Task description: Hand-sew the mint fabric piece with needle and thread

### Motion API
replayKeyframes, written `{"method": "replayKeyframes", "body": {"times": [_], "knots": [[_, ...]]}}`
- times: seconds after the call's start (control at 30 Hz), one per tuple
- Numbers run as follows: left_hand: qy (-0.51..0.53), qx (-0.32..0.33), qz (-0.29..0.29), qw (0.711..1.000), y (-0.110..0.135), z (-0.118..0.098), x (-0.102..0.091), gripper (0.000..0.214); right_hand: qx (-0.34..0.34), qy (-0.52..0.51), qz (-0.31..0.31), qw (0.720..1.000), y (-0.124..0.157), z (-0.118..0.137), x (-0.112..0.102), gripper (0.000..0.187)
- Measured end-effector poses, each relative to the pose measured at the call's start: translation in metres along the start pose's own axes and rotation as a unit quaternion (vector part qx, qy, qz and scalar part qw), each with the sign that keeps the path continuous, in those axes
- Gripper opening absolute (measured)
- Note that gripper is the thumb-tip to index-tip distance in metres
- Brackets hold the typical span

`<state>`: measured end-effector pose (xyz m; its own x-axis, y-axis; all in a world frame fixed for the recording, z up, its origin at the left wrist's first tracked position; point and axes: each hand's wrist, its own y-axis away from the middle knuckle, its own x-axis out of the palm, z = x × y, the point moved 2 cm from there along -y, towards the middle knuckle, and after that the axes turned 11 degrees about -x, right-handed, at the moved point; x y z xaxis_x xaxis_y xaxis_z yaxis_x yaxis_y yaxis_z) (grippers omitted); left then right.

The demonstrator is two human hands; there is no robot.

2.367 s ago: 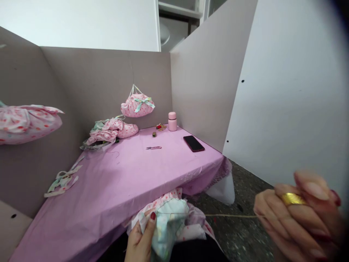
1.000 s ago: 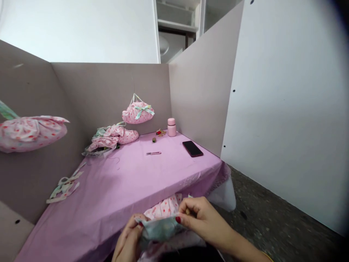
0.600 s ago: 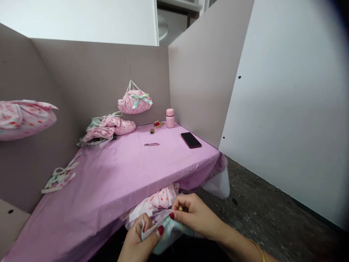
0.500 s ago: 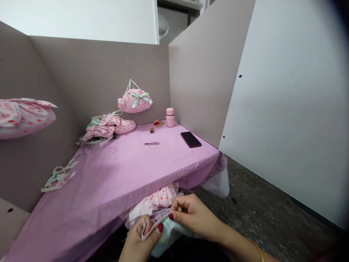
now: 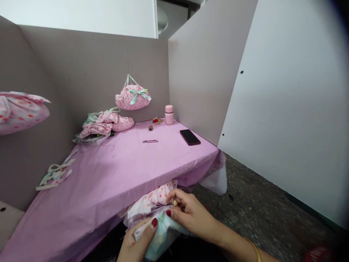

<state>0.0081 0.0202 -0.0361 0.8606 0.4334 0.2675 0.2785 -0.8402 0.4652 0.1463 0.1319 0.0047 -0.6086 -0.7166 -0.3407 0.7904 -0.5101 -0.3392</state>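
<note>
Pale green patterned fabric point(image 5: 160, 236) was bunched at the bottom of the head camera's view, held low in front of the person, just below the near edge of the counter point(image 5: 109, 174). Pink polka-dot cloth point(image 5: 155, 200) lay against it and hung beneath that edge. The left hand point(image 5: 136, 240) gripped the green fabric from below, its fingers point(image 5: 154, 222) clamped around the bunched cloth. The right hand point(image 5: 192, 216) reached in from the lower right with its fingers point(image 5: 169, 213) drawn together at the cloth's upper edge, pinching a small gold item point(image 5: 175, 203) too small to identify. A gold bangle point(image 5: 253, 249) circled the right wrist.

The counter had a pink cover. Along its far edge sat a heap of pink floral cloth point(image 5: 106, 123), a small spool point(image 5: 150, 127), a pink flask point(image 5: 169, 115) and a black phone point(image 5: 189, 137). Small snips point(image 5: 149, 141) lay nearer the middle. A tied polka-dot bundle point(image 5: 132, 97) hung on the grey partition point(image 5: 81, 65) above the heap, and another bundle point(image 5: 19, 112) hung at far left. Ribbon strips point(image 5: 54, 175) lay at the counter's left edge.
</note>
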Motion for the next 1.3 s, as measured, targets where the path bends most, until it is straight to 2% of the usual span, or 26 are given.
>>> {"method": "replayKeyframes", "body": {"times": [0.07,0.17,0.27,0.73,1.03,1.3], "knots": [[0.021,0.001,-0.017,1.000,0.000,0.000,0.000,0.035,-0.032,0.035,-0.008,0.999,0.002,0.007,-0.003,0.012],[0.033,-0.001,-0.018,0.999,0.001,-0.001,0.001,0.031,-0.062,0.088,0.006,0.994,0.004,0.018,-0.005,0.019],[0.042,0.002,-0.024,0.999,0.003,-0.003,0.002,0.026,-0.077,0.102,0.020,0.992,0.005,0.024,-0.004,0.020],[-0.022,0.024,0.006,0.999,0.007,-0.011,0.001,0.023,-0.068,0.063,0.053,0.994,0.007,0.021,0.005,0.025],[-0.009,0.014,-0.018,1.000,0.007,-0.013,0.002,0.027,-0.070,0.076,0.056,0.993,0.007,0.020,0.005,0.025],[-0.001,0.010,0.001,1.000,0.006,-0.014,0.002,0.024,-0.069,0.081,0.063,0.992,0.004,0.020,0.005,0.025]]}}
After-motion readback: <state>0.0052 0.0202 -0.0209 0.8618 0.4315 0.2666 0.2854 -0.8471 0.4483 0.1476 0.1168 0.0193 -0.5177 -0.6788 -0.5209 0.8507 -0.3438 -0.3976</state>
